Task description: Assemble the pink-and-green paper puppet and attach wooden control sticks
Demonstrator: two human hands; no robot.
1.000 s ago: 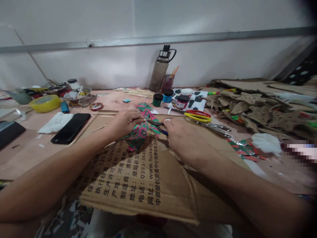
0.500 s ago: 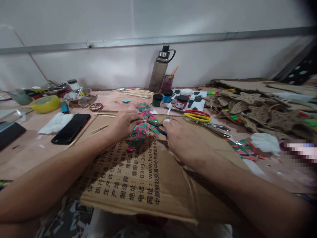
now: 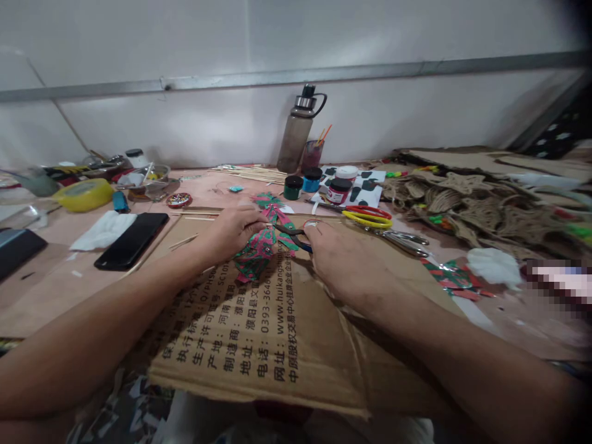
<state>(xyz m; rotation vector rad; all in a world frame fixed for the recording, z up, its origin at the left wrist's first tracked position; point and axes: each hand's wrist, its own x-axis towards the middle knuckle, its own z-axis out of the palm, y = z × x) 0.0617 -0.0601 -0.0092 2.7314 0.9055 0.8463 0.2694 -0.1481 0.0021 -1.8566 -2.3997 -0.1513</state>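
My right hand [image 3: 330,253] is closed around a pair of pliers [image 3: 289,230] with dark jaws and a blue handle, jaws pointing left. My left hand [image 3: 234,231] is pinched shut close to the jaw tips. A thin pale piece seems to show at its fingertips, too small to name. Beneath both hands a pink and green painted cutout [image 3: 254,258] with shiny dots lies on the printed cardboard sheet [image 3: 222,370]. The left fingers hide part of the cutout.
Scissors with red and yellow handles [image 3: 367,217] and metal pliers [image 3: 407,242] lie at right, by heaped brown cutouts [image 3: 472,209]. Paint jars [image 3: 293,187] and a bottle [image 3: 296,139] stand behind. A phone [image 3: 133,240] and yellow tape [image 3: 86,194] are at left.
Almost nothing differs. Both hands and the pliers stay at the cutout, with only a very slight shift of the view.
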